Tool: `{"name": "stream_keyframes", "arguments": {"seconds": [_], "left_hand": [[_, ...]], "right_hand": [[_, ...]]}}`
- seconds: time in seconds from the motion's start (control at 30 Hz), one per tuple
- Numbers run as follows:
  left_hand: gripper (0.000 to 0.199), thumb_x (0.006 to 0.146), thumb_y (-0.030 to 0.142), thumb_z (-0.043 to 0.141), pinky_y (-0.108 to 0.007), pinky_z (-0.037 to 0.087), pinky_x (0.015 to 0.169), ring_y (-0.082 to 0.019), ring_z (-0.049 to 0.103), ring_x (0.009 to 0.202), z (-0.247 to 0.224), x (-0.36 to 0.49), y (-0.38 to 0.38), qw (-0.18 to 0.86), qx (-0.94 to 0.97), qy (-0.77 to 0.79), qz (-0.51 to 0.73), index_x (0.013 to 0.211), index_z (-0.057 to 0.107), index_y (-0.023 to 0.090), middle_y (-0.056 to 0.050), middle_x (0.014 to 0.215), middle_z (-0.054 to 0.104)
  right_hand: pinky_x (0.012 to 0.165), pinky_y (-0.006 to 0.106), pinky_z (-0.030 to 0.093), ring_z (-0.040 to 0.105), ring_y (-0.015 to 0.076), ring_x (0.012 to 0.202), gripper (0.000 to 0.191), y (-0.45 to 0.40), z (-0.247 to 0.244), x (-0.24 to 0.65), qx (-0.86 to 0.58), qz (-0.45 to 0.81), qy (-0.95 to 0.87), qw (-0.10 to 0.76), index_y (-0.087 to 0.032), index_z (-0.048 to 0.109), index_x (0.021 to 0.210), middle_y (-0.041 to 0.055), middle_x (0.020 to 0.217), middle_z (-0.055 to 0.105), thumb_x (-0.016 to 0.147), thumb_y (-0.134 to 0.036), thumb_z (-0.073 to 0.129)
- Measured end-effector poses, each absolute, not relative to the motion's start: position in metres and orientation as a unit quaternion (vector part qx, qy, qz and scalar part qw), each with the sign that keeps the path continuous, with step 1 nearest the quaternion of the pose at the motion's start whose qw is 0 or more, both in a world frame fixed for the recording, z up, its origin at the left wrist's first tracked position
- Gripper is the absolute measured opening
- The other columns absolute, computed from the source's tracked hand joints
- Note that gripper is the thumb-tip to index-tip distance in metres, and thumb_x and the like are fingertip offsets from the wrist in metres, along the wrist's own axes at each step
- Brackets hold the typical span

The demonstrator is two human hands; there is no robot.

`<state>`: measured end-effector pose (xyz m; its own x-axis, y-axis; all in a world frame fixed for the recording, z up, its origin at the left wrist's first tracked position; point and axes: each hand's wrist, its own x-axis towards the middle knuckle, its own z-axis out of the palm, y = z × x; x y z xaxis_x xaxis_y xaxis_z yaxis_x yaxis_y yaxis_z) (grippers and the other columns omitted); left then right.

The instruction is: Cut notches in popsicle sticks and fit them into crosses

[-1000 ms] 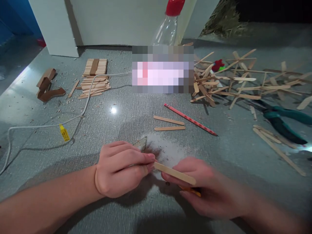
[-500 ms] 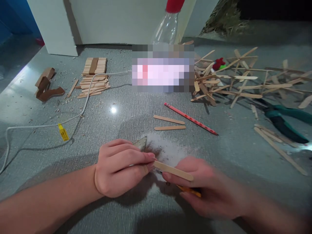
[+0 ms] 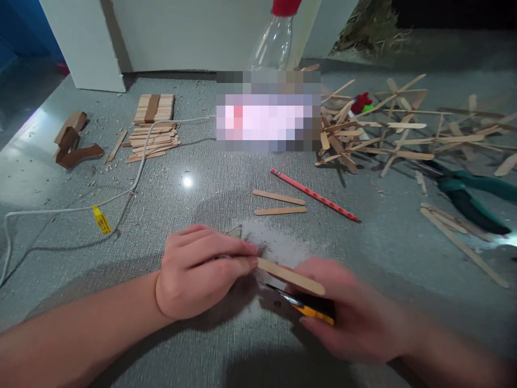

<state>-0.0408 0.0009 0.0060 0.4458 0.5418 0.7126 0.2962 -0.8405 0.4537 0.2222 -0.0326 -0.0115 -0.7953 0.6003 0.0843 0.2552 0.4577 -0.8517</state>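
My left hand (image 3: 205,269) pinches one end of a wooden craft stick (image 3: 291,276) between thumb and fingers. The stick slants down to the right, its far end against the fingers of my right hand (image 3: 343,307). That right hand, somewhat blurred, is wrapped round a yellow and black utility knife (image 3: 313,308), whose dark blade points left below the stick. Part of a metal piece with a pointed tip (image 3: 235,231) shows behind my left fingers. Two loose sticks (image 3: 279,210) and a red pencil (image 3: 315,195) lie beyond my hands.
Stacked sticks (image 3: 152,143) and brown paper strips (image 3: 72,143) lie at the back left, near a white cable (image 3: 139,167). A clear bottle (image 3: 273,46) stands behind a pixelated area. Joined sticks (image 3: 398,126) and green-handled pliers (image 3: 468,199) occupy the right.
My right thumb has moved away from the stick's underside, and more of the knife and its blade shows. The stick has shifted slightly in my left fingers.
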Motion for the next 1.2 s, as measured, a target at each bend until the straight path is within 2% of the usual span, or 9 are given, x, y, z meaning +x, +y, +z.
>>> {"name": "stream_keyframes", "arguments": {"seconds": [0.17, 0.3, 0.4, 0.5, 0.63, 0.73, 0.9, 1.07, 1.2], "left_hand": [[0.009, 0.098, 0.013, 0.068, -0.025, 0.059, 0.07, -0.013, 0.075, 0.076, 0.001, -0.039, 0.005, 0.174, 0.834, 0.314, 0.418, 0.099, 0.076, 0.018, -0.002, 0.09, 0.081], [0.013, 0.102, 0.019, 0.064, -0.025, 0.057, 0.064, -0.013, 0.071, 0.071, -0.005, -0.037, 0.008, 0.172, 0.861, 0.322, 0.353, 0.099, 0.076, 0.017, 0.0, 0.084, 0.079], [0.025, 0.106, 0.02, 0.054, -0.027, 0.058, 0.066, -0.015, 0.072, 0.074, -0.007, -0.036, 0.009, 0.151, 0.884, 0.332, 0.292, 0.097, 0.077, 0.017, -0.003, 0.09, 0.08], [0.03, 0.106, 0.018, 0.049, -0.03, 0.059, 0.072, -0.016, 0.072, 0.08, -0.009, -0.036, 0.009, 0.138, 0.896, 0.345, 0.245, 0.101, 0.079, 0.018, -0.006, 0.096, 0.078], [0.024, 0.104, 0.017, 0.056, -0.032, 0.059, 0.077, -0.019, 0.07, 0.087, -0.01, -0.036, 0.01, 0.147, 0.895, 0.344, 0.245, 0.106, 0.079, 0.018, -0.006, 0.099, 0.077], [0.019, 0.101, 0.019, 0.062, -0.033, 0.059, 0.077, -0.02, 0.069, 0.087, -0.011, -0.034, 0.01, 0.18, 0.876, 0.365, 0.259, 0.104, 0.081, 0.017, -0.007, 0.099, 0.076], [0.019, 0.099, 0.017, 0.063, -0.037, 0.059, 0.081, -0.022, 0.069, 0.092, -0.009, -0.033, 0.01, 0.226, 0.861, 0.38, 0.252, 0.105, 0.082, 0.015, -0.009, 0.102, 0.074], [0.019, 0.097, 0.017, 0.065, -0.037, 0.059, 0.08, -0.022, 0.07, 0.092, -0.007, -0.032, 0.01, 0.243, 0.852, 0.387, 0.254, 0.105, 0.082, 0.013, -0.011, 0.103, 0.073], [0.018, 0.096, 0.014, 0.064, -0.036, 0.057, 0.078, -0.021, 0.069, 0.089, -0.006, -0.032, 0.009, 0.244, 0.854, 0.384, 0.252, 0.096, 0.082, 0.014, -0.009, 0.098, 0.073]], "right_hand": [[0.07, 0.029, 0.05, 0.063, 0.0169, 0.073, 0.035, -0.031, -0.001, 0.226, -0.272, 0.501, -0.799, 0.191, -0.023, 0.056, 0.135, 0.0031, 0.088, 0.072, 0.102, -0.035, 0.057], [0.068, 0.026, 0.051, 0.064, 0.0134, 0.071, 0.021, -0.029, 0.008, 0.225, -0.273, 0.622, -0.716, 0.165, -0.021, 0.056, 0.119, 0.0044, 0.092, 0.077, 0.11, -0.037, 0.046], [0.066, 0.025, 0.055, 0.068, 0.0134, 0.073, 0.03, -0.032, 0.006, 0.226, -0.337, 0.672, -0.637, 0.169, -0.021, 0.06, 0.119, 0.0076, 0.099, 0.078, 0.11, -0.046, 0.046], [0.066, 0.027, 0.059, 0.074, 0.016, 0.075, 0.038, -0.035, 0.001, 0.228, -0.398, 0.724, -0.522, 0.213, -0.022, 0.061, 0.126, 0.0054, 0.091, 0.075, 0.106, -0.054, 0.054], [0.067, 0.027, 0.061, 0.074, 0.0164, 0.072, 0.036, -0.033, 0.0, 0.228, -0.422, 0.751, -0.413, 0.297, -0.023, 0.065, 0.116, 0.0028, 0.082, 0.072, 0.099, -0.055, 0.067], [0.059, 0.024, 0.058, 0.069, 0.0143, 0.067, 0.037, -0.028, 0.004, 0.228, -0.452, 0.711, -0.449, 0.299, -0.024, 0.066, 0.121, 0.0024, 0.084, 0.071, 0.099, -0.053, 0.066], [0.066, 0.026, 0.06, 0.073, 0.0188, 0.081, 0.019, -0.021, 0.017, 0.232, -0.462, 0.485, -0.725, 0.162, -0.022, 0.071, 0.11, 0.0056, 0.094, 0.075, 0.097, -0.033, 0.062], [0.087, 0.033, 0.066, 0.076, 0.024, 0.114, 0.04, -0.022, 0.026, 0.244, -0.434, 0.3, -0.844, 0.095, -0.022, 0.059, 0.141, 0.0118, 0.133, 0.074, 0.107, -0.032, 0.043], [0.083, 0.032, 0.068, 0.08, 0.022, 0.106, 0.037, -0.029, 0.026, 0.245, -0.438, 0.244, -0.863, 0.067, -0.021, 0.056, 0.142, 0.0104, 0.127, 0.077, 0.11, -0.032, 0.04]]}}
